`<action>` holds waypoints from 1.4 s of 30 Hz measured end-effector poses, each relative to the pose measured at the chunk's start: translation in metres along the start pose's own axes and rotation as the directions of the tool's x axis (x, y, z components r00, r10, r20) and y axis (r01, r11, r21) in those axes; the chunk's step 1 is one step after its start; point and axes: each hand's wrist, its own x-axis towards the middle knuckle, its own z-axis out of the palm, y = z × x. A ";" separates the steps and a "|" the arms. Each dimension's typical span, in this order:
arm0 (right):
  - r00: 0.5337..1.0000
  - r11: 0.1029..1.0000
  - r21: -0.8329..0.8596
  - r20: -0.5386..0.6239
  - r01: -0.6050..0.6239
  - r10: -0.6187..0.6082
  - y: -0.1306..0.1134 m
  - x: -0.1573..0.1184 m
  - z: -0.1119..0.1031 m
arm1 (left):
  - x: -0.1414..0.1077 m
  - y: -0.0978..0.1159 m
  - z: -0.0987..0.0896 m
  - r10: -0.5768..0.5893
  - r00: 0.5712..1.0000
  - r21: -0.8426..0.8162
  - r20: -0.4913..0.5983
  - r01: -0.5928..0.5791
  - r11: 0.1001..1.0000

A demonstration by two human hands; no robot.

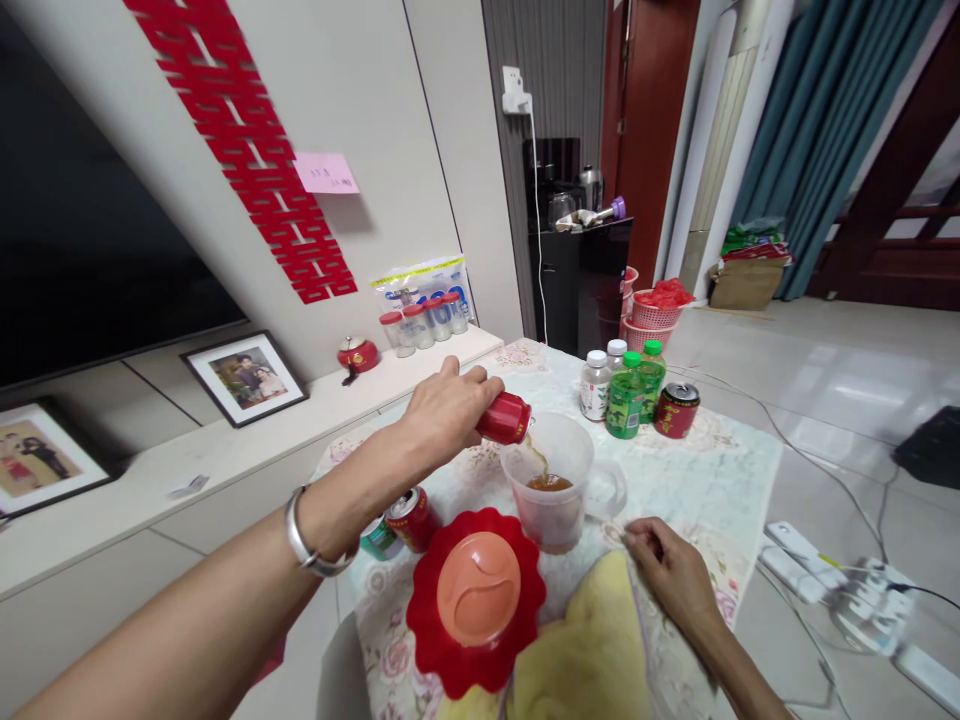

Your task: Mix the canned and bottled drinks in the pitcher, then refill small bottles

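My left hand [450,405] is wrapped round a red can [505,418], tipped sideways over the rim of a clear plastic pitcher [551,520]. A thin brown stream runs from the can into the pitcher, where brown liquid [550,483] lies. My right hand [671,570] rests on the flowered tablecloth right of the pitcher, its fingers loosely curled with nothing visible in them. Between it and the red scalloped tray [424,625] with an orange centre lies a yellow cloth [592,650].
Two white-capped bottles [595,386], two green bottles [624,400] and a dark red can [676,410] stand at the back right. Another red can [412,519] and a green container [378,539] are under my left forearm. Power strips [806,562] lie on the floor.
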 end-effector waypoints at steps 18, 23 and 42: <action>1.000 1.000 -0.017 0.005 0.000 0.000 -0.001 -0.001 0.000 | -0.001 0.011 -0.009 0.026 1.000 0.058 -0.004 -0.025 0.998; 1.000 1.000 -0.019 -0.006 0.008 -0.008 -0.002 0.000 -0.001 | 0.001 0.015 -0.010 0.037 0.999 0.085 -0.006 -0.037 0.996; 1.000 1.000 -0.025 0.004 0.013 -0.013 -0.004 0.000 -0.002 | 0.000 0.029 0.000 0.123 0.980 0.156 -0.154 -0.099 0.983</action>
